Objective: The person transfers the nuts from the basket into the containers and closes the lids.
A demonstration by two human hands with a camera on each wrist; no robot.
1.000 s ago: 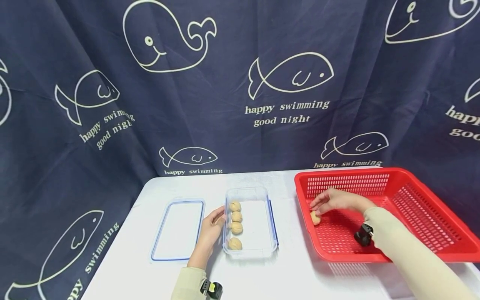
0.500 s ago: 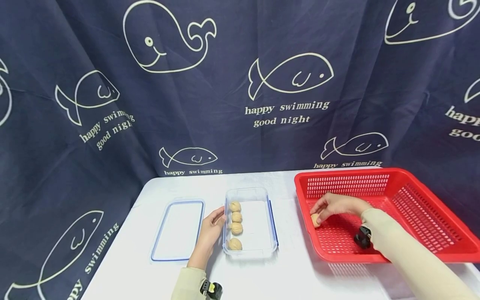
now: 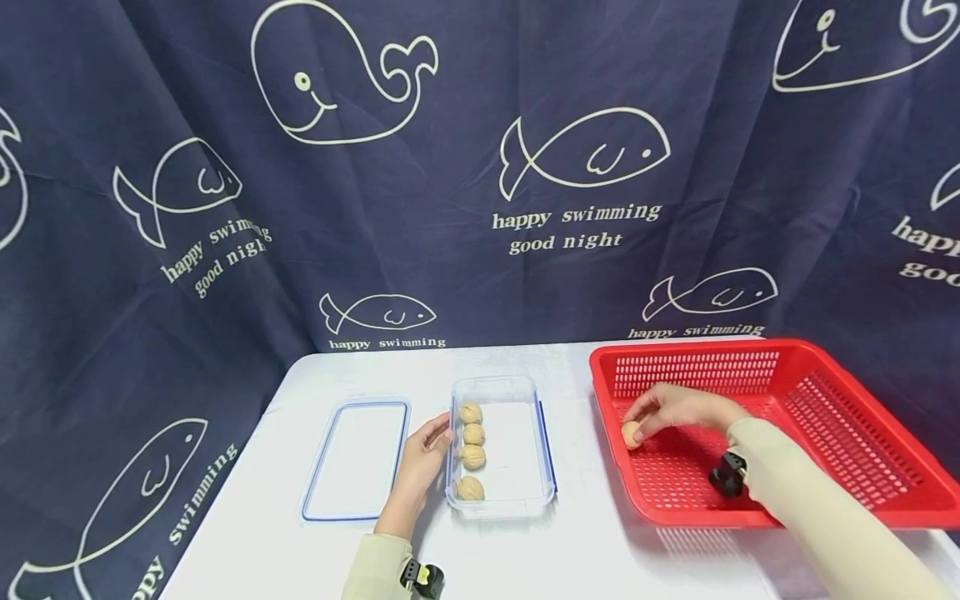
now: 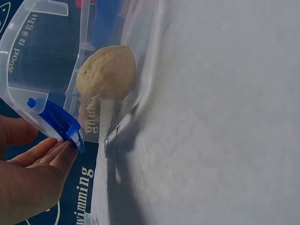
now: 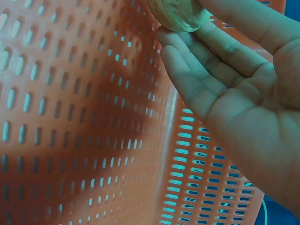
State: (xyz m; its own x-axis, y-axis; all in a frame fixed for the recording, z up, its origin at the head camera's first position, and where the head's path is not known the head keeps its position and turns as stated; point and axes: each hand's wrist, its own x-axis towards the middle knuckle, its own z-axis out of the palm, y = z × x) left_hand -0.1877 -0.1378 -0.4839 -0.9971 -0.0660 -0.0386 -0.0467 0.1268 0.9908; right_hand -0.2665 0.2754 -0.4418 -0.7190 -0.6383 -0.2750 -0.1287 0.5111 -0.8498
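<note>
At the left end of the red plastic basket (image 3: pixel 701 492), my right hand (image 3: pixel 678 408) pinches a walnut (image 3: pixel 631 434) between thumb and fingertips. The right wrist view shows that walnut (image 5: pixel 180 14) at the tips, close to the perforated wall. My left hand (image 3: pixel 422 457) touches the left side of a clear plastic food container (image 3: pixel 517 506), its fingers fairly straight. Up close, the fingertips lie against the container's blue locking clip (image 4: pixel 61 123), which hangs down. Inside the container, several walnuts (image 3: pixel 472 456) form a row along the left wall.
A clear lid (image 3: pixel 352 462) with a blue seal lies flat on the white table (image 3: pixel 570 554), left of my left hand. Behind the table hangs a navy curtain (image 3: pixel 465 275) with whale and fish prints. The basket sits along the table's right side.
My right hand has lowered and closed its fingers around the walnut in the basket. The left hand and the container have stayed in place.
</note>
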